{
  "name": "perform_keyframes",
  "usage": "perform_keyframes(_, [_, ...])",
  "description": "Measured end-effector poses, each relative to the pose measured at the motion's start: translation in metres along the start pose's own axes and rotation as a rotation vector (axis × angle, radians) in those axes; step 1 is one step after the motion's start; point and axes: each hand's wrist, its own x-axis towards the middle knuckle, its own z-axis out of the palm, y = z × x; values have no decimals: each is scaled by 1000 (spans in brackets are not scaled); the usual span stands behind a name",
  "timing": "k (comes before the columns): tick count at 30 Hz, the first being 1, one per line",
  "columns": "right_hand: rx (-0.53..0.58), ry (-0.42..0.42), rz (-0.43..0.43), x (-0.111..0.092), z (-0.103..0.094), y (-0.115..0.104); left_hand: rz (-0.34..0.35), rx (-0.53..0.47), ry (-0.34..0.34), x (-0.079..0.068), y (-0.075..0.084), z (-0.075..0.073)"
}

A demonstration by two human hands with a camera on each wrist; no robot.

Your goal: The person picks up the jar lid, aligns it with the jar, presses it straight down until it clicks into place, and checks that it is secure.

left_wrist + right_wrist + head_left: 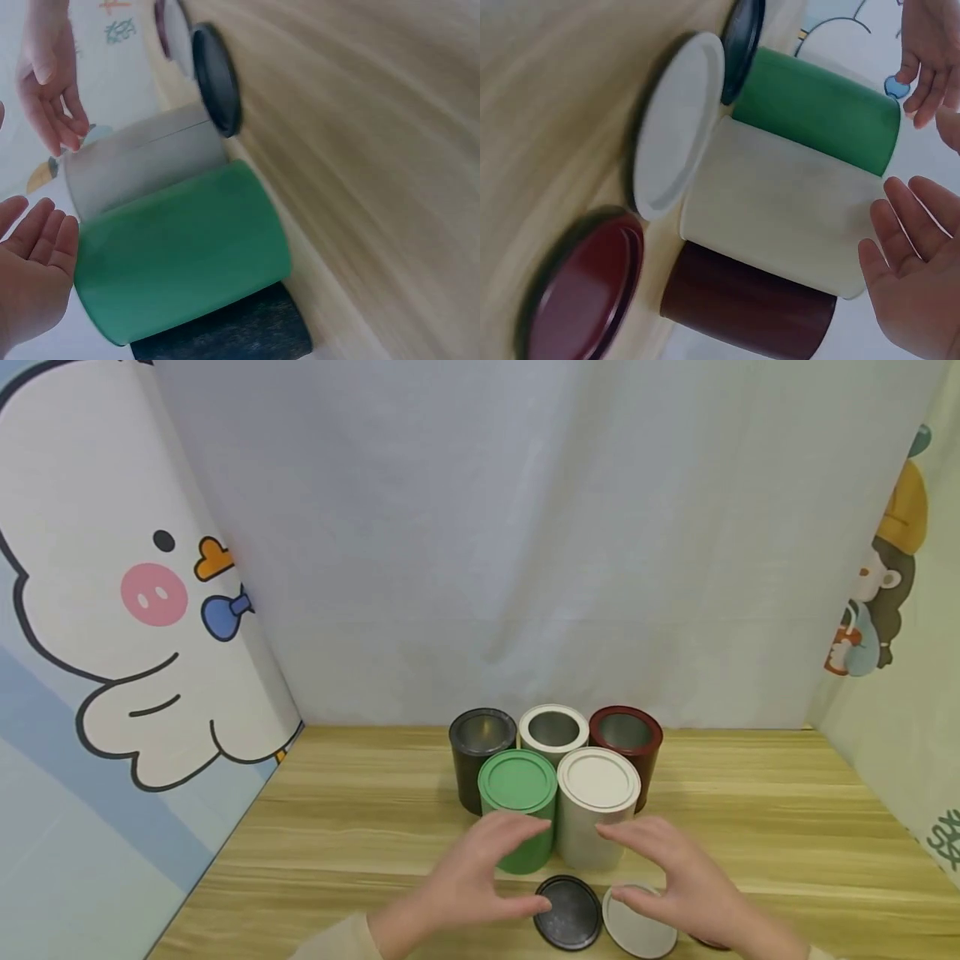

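Note:
My left hand hovers in front of a green can, its fingers relaxed and apart from the thumb. Facing it, my right hand is held the same way before a cream can. Both of these cans wear lids and stand upright side by side. Nothing lies in either hand. Below the hands, on the table, are a black lid and a white lid, the latter partly covered by the right thumb. A dark red lid shows fully only in the right wrist view.
Behind stand three lidless cans: a black can, a white can and a dark red can. They touch or nearly touch the front pair. A pale curtain closes off the wooden table's back, with printed cloths at both sides.

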Motion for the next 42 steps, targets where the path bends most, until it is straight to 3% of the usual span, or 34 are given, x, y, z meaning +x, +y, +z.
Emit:
perform_keyframes(6, [9, -62, 8, -8, 13, -2, 23, 34, -14, -12, -4, 12])
perform_keyframes(11, [0, -105, 35, -15, 20, -2, 5, 23, -61, -21, -7, 22])
perform_keyframes(19, [-26, -133, -19, -24, 33, 7, -53, 58, -130, -32, -15, 36])
perform_keyframes(24, [-27, -165, -7, -29, 36, 10, -53, 97, -137, -36, -20, 44])
perform_keyframes(28, [-29, -187, 11, -31, 38, 11, -56, 101, -128, -40, -25, 49])
perform_keyframes(42, [-14, -280, 80, -38, 44, 16, -139, 62, -245, -47, -30, 55])
